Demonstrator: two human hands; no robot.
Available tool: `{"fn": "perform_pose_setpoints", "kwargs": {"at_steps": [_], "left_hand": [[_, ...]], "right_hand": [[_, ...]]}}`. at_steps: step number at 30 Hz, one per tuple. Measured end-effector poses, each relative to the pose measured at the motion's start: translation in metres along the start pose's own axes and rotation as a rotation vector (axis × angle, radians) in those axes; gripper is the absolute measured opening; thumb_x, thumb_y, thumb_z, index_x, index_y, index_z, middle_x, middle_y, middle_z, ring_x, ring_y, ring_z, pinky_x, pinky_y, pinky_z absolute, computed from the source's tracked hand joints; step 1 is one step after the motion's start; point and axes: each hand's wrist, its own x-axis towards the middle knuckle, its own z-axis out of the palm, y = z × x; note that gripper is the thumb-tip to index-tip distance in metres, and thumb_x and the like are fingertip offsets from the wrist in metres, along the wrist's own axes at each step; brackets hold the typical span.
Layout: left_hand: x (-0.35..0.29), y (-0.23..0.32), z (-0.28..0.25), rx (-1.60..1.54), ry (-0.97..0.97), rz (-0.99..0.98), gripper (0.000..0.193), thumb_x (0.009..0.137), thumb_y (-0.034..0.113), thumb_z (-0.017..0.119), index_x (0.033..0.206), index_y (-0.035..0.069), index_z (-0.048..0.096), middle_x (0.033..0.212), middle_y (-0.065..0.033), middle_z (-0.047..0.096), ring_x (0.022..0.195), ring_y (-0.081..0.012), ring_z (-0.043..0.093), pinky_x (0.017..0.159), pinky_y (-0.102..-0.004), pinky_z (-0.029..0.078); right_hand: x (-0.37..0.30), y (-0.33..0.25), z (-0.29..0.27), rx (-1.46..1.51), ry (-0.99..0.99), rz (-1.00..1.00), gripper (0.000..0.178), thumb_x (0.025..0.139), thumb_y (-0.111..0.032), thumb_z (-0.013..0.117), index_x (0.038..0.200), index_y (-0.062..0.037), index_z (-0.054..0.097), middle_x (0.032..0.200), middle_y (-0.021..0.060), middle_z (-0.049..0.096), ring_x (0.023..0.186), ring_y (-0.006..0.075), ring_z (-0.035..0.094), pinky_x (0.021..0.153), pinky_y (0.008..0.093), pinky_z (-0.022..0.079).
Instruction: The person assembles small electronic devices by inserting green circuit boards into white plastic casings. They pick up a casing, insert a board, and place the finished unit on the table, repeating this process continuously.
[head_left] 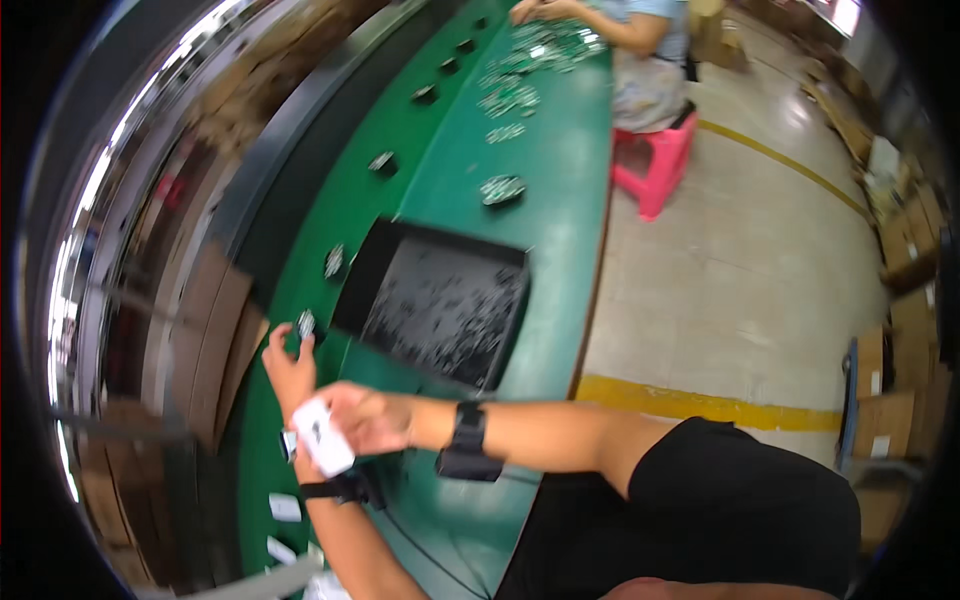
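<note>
lol ok I count two bare hands (290, 375) (372, 418), one held white piece (325, 440), seven dark clusters (383, 164) I can spot on the belt (345, 205) plus one on the tabletop (560, 250), one black tray (369, 268), one pink stool (664, 165), one co-worker (648, 75).

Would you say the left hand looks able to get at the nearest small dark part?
Probably yes: the left hand has its fingertips right by the small dark part, with nothing visibly blocking them; the right hand sits farther back.
</note>
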Motion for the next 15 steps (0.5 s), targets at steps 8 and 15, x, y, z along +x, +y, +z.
{"fn": "perform_pose_setpoints", "kwargs": {"at_steps": [8, 15], "left_hand": [[0.019, 0.017, 0.071, 0.144, -0.034, 0.063, 0.027, 0.087, 0.014, 0.069, 0.112, 0.011, 0.06, 0.107, -0.0212, 0.052, 0.093, -0.0383, 0.057, 0.085, -0.0453, 0.048], [-0.022, 0.008, -0.019, -0.149, 0.219, -0.121, 0.041, 0.083, 0.009, 0.07, 0.119, 0.005, 0.052, 0.108, -0.0184, 0.06, 0.096, -0.0292, 0.063, 0.08, -0.0396, 0.054]], "right_hand": [[-0.011, -0.016, 0.007, -0.042, 0.043, -0.044, 0.046, 0.088, -0.022, 0.076, 0.124, -0.0022, 0.056, 0.111, 0.0112, 0.068, 0.104, 0.0221, 0.068, 0.093, 0.0339, 0.056], [0.004, -0.001, 0.003, 0.025, 0.004, -0.023, 0.042, 0.088, -0.023, 0.075, 0.122, -0.0054, 0.058, 0.11, 0.0103, 0.068, 0.103, 0.0225, 0.068, 0.092, 0.0405, 0.056]]}}
